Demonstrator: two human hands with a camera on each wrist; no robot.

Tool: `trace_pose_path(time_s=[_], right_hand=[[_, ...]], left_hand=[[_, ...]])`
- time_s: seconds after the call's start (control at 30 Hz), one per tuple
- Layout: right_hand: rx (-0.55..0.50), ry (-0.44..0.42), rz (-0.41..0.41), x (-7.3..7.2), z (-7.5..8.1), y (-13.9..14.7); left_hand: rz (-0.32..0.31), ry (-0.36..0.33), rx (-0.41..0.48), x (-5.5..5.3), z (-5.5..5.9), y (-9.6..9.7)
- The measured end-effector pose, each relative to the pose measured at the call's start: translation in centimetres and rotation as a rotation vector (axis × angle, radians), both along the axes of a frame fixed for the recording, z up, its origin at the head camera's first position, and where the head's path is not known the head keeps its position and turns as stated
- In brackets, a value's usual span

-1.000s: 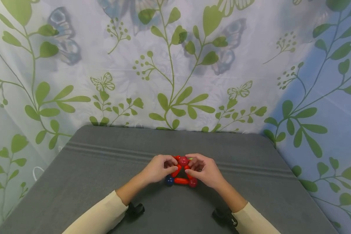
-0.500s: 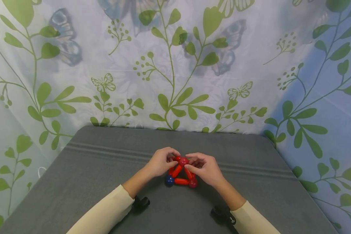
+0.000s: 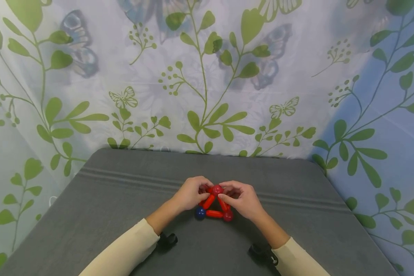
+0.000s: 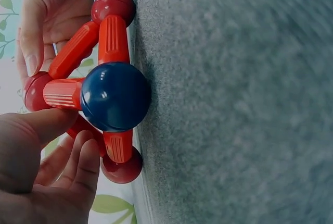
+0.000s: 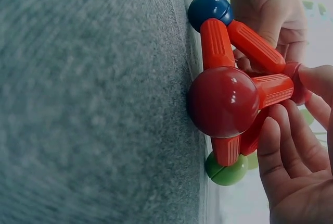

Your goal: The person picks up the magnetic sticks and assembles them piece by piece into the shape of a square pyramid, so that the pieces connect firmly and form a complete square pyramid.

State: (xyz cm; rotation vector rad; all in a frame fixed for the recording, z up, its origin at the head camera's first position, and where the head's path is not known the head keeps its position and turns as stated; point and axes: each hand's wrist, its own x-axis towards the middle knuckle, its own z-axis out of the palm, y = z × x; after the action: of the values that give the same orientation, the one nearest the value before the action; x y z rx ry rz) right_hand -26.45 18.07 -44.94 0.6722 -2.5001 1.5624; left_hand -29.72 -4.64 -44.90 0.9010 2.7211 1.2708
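Note:
A pyramid of red magnetic rods and coloured balls stands on the grey table. Its peak is a red ball point(image 3: 217, 189). At the base a blue ball point(image 3: 200, 212) and another red ball point(image 3: 228, 216) are joined by a red rod point(image 3: 214, 214). A green ball point(image 5: 229, 170) shows at the back right corner, and a red ball point(image 4: 122, 166) at the back left. My left hand point(image 3: 193, 193) pinches a sloping red rod point(image 4: 87, 129) just below the peak. With thumb and fingers, my right hand point(image 3: 240, 199) holds the peak ball from the right.
The grey table point(image 3: 131, 222) spreads around the pyramid. Behind it hangs a white curtain point(image 3: 151, 107) printed with green leaves and butterflies. Black wrist camera mounts sit under both wrists, the left mount point(image 3: 167, 241) and the right mount point(image 3: 262, 255).
My left hand has lifted slightly and shifted its fingers closer to the peak, uncovering more of the front left rod. The right hand and pyramid have barely moved.

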Motion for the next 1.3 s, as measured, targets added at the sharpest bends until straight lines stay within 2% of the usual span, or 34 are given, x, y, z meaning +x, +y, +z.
trace_pose_path(time_s=[0.13,0.4,0.57,0.73,0.9,1.03,1.17,1.3], right_hand=[[0.007,-0.01,-0.004,0.8,1.4,-0.6],[0.032,-0.013,-0.004,-0.6,-0.7,0.2],[0.069,-0.048,0.036,-0.6,-1.3,1.3],[0.153,-0.071,0.072,-0.3,-1.6,2.3],[0.232,-0.204,0.071,0.3,-1.6,3.0],[0.199,-0.29,0.061,0.3,-1.7,3.0],[0.154,-0.308,0.03,0.2,-1.9,2.7],[0.152,-0.308,0.013,0.0,-2.0,2.6]], left_hand=[[0.0,0.022,-0.006,-0.2,0.0,0.1],[-0.004,0.034,0.002,0.0,-0.2,-0.5],[0.014,-0.022,0.006,0.9,-0.4,-1.3],[-0.014,-0.08,-0.053,1.9,-0.5,-2.2],[-0.056,-0.173,-0.069,2.7,-0.9,-2.7],[-0.051,-0.213,-0.042,2.7,-1.1,-2.9],[-0.014,-0.209,-0.039,2.5,-1.2,-3.1],[-0.007,-0.221,-0.035,2.4,-1.1,-3.2]])
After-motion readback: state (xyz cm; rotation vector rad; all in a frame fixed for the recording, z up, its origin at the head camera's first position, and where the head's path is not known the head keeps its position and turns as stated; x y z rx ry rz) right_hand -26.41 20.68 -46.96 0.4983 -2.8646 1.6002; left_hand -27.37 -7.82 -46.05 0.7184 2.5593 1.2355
